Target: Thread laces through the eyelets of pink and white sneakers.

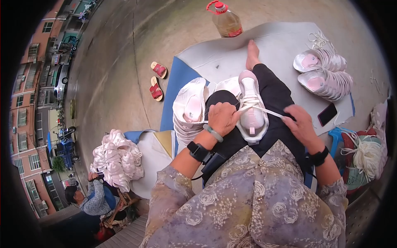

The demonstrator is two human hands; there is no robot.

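A white and pink sneaker rests across my lap, its toe pointing away from me. Over its tongue runs a white shoelace, drawn out to both sides. My left hand, wearing a pale bracelet, is closed on the lace at the shoe's left side. To the right, my right hand pinches the other stretch of lace between thumb and fingers. Close beside my left hand stands a nested stack of white and pink shoe uppers.
Nested uppers lie at the mat's far right, near a phone. White laces hang over a container at right. An oil bottle and red slippers stand beyond. A seated person is by a shoe pile.
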